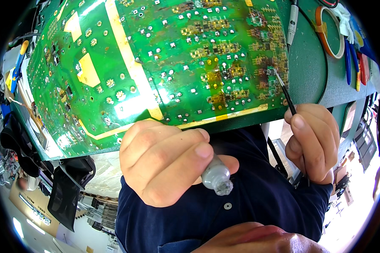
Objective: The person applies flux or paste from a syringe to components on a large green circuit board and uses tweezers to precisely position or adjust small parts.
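Note:
A large green circuit board (pixel 177 80) fills the upper part of the view, with rows of solder joints, small components and brownish stains. My left hand (pixel 164 162) is at its near edge, closed round a small grey bottle (pixel 216 175) whose narrow end points down and toward me. My right hand (pixel 314 141) is at the board's near right corner, fingers pinched on a fine brush (pixel 288 95) with a thin black handle. The brush's pale tip meets the small components along the board's right side. The left palm and part of the bottle are hidden by my fingers.
A dark green mat (pixel 312 71) lies right of the board. On it are a roll of tan tape (pixel 330 36), a grey-handled pen-like tool (pixel 292 25) with a black cable, and blue-handled tools (pixel 350 63). A blue-and-orange tool (pixel 20 65) lies at the left; a black chair (pixel 67 189) stands beyond.

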Demonstrator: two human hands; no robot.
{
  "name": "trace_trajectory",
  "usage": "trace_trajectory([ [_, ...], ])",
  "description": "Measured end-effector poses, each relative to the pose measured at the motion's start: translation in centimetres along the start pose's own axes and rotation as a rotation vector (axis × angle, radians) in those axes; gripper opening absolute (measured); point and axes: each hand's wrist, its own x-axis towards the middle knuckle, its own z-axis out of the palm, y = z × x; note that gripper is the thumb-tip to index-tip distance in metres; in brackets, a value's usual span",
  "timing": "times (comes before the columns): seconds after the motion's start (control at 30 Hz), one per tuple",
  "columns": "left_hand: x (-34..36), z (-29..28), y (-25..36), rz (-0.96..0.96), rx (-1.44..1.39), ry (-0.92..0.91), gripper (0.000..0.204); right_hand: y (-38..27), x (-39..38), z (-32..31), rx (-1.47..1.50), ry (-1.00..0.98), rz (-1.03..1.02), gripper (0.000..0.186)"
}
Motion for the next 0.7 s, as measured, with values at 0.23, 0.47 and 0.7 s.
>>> trace_trajectory([
  [0.23,-0.10,-0.03,0.01,-0.003,0.006,0.002,0.066,-0.16,-0.02,0.14,-0.005,0.049,0.010,0.018],
  [0.47,-0.12,0.08,0.00,-0.001,-0.001,0.014,0.065,-0.35,0.07,0.07,-0.007,0.026,0.031,0.019],
  [0.7,-0.10,0.16,-0.07,0.000,-0.002,0.023,0.065,-0.04,0.15,0.08,-0.006,0.004,0.002,0.024],
])
